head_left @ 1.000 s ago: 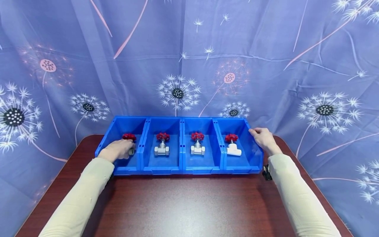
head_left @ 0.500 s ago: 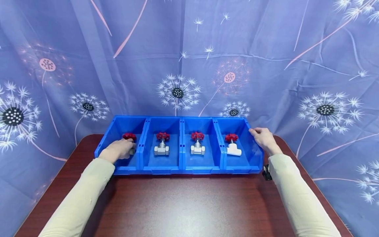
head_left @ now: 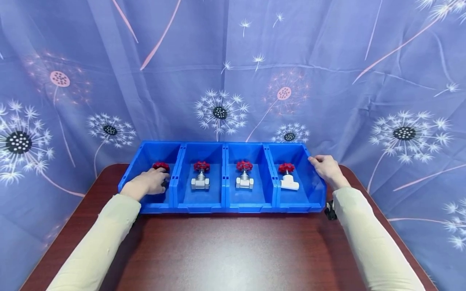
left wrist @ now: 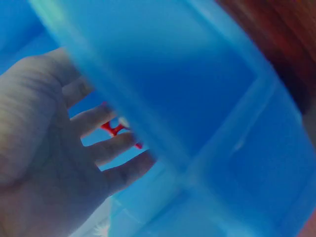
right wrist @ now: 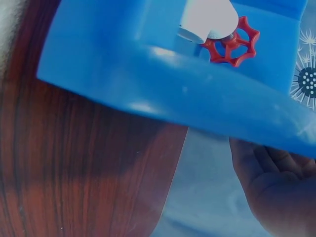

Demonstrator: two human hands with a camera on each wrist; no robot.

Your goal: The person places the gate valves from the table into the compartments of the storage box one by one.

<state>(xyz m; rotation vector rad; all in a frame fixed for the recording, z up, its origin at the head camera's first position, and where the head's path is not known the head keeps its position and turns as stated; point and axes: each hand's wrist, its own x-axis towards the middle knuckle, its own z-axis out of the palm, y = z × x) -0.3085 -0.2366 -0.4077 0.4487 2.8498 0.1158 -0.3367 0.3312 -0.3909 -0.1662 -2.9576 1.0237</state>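
A row of blue storage bins [head_left: 207,208] stands on the table. In the leftmost bin, my left hand [head_left: 147,183] lies over a valve with a red handwheel [head_left: 161,165], hiding most of its body. The left wrist view shows that hand [left wrist: 59,133] with fingers spread and the red wheel [left wrist: 114,129] behind them. My right hand [head_left: 327,169] holds the outer wall of the rightmost bin at its rim; its fingertips are partly hidden. Inside that bin stands a white tee-shaped valve [head_left: 289,184] with a red handwheel [right wrist: 232,44].
Two metal valves with red wheels, one on the left [head_left: 200,178] and one on the right [head_left: 244,177], stand in the middle bins. Dark reddish wood tabletop [head_left: 225,250] extends in front. A blue dandelion-print curtain [head_left: 174,101] hangs close behind the bins.
My left hand's fingers have loosened and spread out over the valve they held at the left. The right hand stays at the bin's rim. The view has shifted slightly.
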